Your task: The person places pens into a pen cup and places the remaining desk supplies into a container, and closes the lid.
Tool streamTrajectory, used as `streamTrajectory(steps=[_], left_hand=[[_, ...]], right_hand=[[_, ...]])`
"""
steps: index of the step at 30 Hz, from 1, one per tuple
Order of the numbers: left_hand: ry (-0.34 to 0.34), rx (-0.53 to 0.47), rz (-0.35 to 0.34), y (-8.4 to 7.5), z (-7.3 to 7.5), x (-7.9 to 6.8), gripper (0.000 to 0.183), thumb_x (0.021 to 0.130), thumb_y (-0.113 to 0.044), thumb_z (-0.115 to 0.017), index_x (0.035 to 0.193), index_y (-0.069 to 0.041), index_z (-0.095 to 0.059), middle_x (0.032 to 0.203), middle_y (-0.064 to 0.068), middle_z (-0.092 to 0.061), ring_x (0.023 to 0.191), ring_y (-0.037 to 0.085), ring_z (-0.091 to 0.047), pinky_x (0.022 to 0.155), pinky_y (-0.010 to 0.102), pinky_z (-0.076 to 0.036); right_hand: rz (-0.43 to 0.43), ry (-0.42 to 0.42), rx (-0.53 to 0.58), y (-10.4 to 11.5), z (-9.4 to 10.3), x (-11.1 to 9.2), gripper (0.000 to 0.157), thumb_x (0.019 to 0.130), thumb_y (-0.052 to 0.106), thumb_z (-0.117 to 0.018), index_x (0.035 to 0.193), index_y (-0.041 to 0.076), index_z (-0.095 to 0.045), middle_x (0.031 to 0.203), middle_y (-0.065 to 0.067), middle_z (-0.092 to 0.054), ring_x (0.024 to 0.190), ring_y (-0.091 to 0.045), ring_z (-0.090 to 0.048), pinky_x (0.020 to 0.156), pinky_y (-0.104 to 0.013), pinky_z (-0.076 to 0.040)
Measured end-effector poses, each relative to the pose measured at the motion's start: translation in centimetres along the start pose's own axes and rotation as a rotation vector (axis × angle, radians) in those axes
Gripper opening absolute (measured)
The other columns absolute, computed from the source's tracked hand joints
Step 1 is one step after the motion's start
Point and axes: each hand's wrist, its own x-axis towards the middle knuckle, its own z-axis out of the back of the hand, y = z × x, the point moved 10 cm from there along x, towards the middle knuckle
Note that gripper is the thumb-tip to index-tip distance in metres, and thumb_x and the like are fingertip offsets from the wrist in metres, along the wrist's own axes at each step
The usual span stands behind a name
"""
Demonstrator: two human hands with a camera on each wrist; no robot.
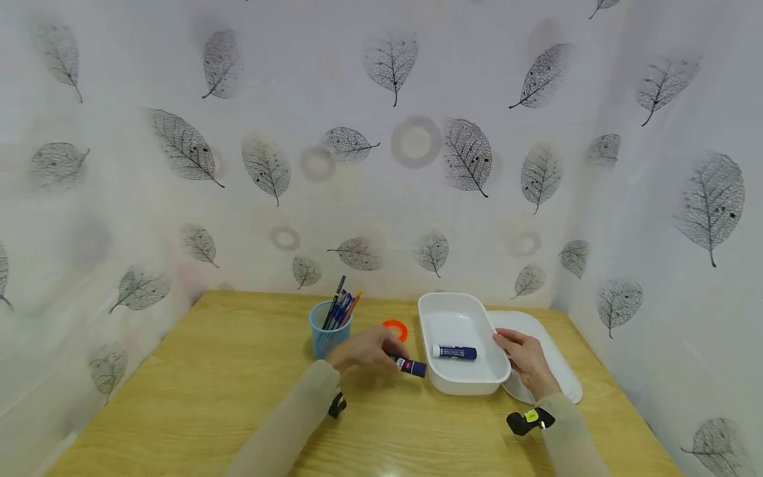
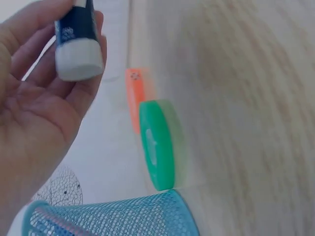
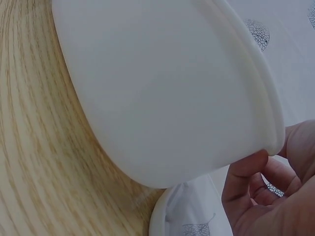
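Observation:
My left hand (image 1: 365, 348) holds a dark blue glue stick (image 1: 412, 367) just left of a white plastic box (image 1: 467, 387). In the left wrist view, the white end of this glue stick (image 2: 79, 60) points back toward the palm. Inside the box lies a second blue glue stick (image 1: 456, 352) with a white end. My right hand (image 1: 527, 359) pinches the box's right rim between thumb and fingers. The right wrist view shows the box's outer wall (image 3: 162, 98) and the fingers (image 3: 246, 169) at its rim.
A blue mesh pen cup (image 1: 322, 334) with several pens stands behind my left wrist. Beyond the left hand are an orange ring (image 1: 396, 324) and, in the left wrist view, a green ring (image 2: 160, 147). A white lid (image 1: 563, 371) lies on the table right of the box.

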Motion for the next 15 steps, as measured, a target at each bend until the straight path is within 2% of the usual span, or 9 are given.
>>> streamTrajectory(steps=[4, 8, 13, 15], left_hand=[[-0.015, -0.035, -0.008, -0.5, 0.4, -0.1, 0.023, 0.079, -0.003, -0.078, 0.101, -0.010, -0.076, 0.092, -0.001, -0.075, 0.080, 0.007, -0.063, 0.078, 0.022, -0.052], [-0.059, -0.039, -0.030, -1.1, 1.0, 0.0, 0.022, 0.080, -0.005, -0.078, 0.101, -0.011, -0.077, 0.091, -0.001, -0.074, 0.079, 0.007, -0.062, 0.077, 0.023, -0.051], [-0.125, -0.048, -0.023, -1.7, 1.7, 0.2, 0.021, 0.082, -0.008, -0.077, 0.103, -0.012, -0.077, 0.093, -0.002, -0.074, 0.080, 0.007, -0.059, 0.076, 0.023, -0.049], [-0.142, -0.075, -0.019, -2.0, 1.8, 0.2, 0.021, 0.083, -0.008, -0.077, 0.104, -0.010, -0.076, 0.095, 0.002, -0.073, 0.081, 0.009, -0.058, 0.075, 0.023, -0.049]], right_hand=[[-0.011, 0.005, 0.010, -0.3, 0.1, -0.1, 0.053, 0.096, 0.025, -0.064, 0.140, -0.001, -0.049, 0.112, -0.002, -0.064, 0.087, -0.008, -0.059, 0.068, -0.021, -0.053], [0.000, 0.009, 0.023, -0.1, 0.1, -0.1, 0.052, 0.096, 0.023, -0.064, 0.140, -0.001, -0.050, 0.104, 0.004, -0.065, 0.086, -0.006, -0.061, 0.068, -0.020, -0.054], [0.013, 0.010, 0.022, 0.2, 0.2, -0.1, 0.053, 0.096, 0.023, -0.064, 0.139, -0.002, -0.049, 0.105, 0.003, -0.066, 0.085, -0.005, -0.062, 0.068, -0.020, -0.055], [0.010, 0.007, 0.021, 0.2, 0.2, -0.1, 0.052, 0.096, 0.023, -0.064, 0.139, -0.002, -0.050, 0.106, 0.002, -0.066, 0.084, -0.004, -0.061, 0.068, -0.020, -0.055]])
